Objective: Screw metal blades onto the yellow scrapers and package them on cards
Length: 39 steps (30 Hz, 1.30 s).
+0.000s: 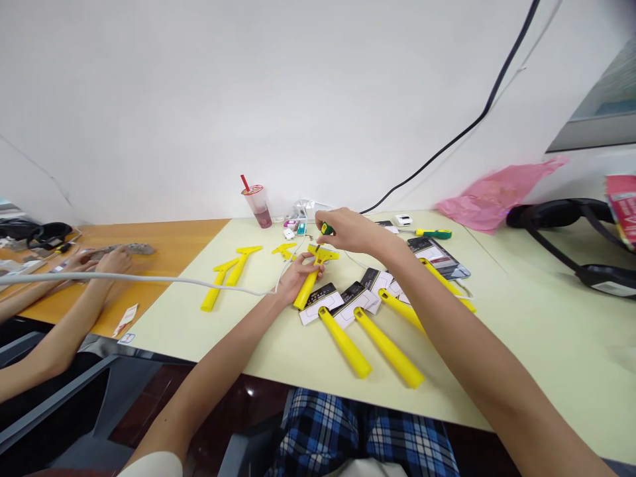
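Note:
My left hand (295,278) is closed round a yellow scraper (309,286), its wide head pointing away from me. From above, my right hand (342,228) grips the green and yellow handle of a screwdriver (325,229), whose shaft points down at the scraper's head. Whether the tip sits in a screw is too small to tell. Just right of my left hand lie black and white cards (320,303) and several loose yellow handles (387,346). Two more yellow scrapers (238,266) lie to the left, and small yellow head pieces (285,250) lie behind my left hand.
A cup with a red straw (259,211) stands by the wall. Another screwdriver (434,234) lies at the back right, near a pink plastic bag (497,192) and a black headset (571,225). A white cable (173,278) crosses on the left, where another person's hands (112,262) work.

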Motion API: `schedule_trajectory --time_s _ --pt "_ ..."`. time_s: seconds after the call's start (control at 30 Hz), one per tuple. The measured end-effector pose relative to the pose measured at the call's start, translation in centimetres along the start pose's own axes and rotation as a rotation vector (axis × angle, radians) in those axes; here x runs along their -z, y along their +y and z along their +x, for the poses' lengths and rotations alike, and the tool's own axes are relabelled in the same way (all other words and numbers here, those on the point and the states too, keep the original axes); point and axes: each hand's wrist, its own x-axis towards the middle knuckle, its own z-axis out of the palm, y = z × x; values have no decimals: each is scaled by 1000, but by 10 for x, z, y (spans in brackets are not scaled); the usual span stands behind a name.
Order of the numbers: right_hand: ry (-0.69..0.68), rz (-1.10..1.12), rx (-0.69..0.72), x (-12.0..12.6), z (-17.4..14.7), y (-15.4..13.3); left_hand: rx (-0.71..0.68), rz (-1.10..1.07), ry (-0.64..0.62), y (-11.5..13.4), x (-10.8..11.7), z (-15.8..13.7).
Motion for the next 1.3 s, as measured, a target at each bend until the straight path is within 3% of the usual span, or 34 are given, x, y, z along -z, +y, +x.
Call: schedule_trajectory --time_s 0.17,0.3,0.47,0.7,0.97,1.17,1.3 --pt "-10 -61 -112 0 -3 0 8 4 4 0 1 0" --pt "-70 -6 -67 -2 -4 8 -14 0 22 -1 2 1" --pt "-4 87 15 1 -1 5 -38 37 -2 -3 1 1" --pt "-15 -50 -73 -2 -2 2 -43 37 -4 -6 5 3" --pt "11 70 14 -2 -1 10 -18 31 -16 -3 2 1" --pt "-25 -62 -96 -1 -3 3 -2 26 4 -1 2 2" --pt "-20 21 -16 -3 -3 9 -9 17 11 -1 2 2"
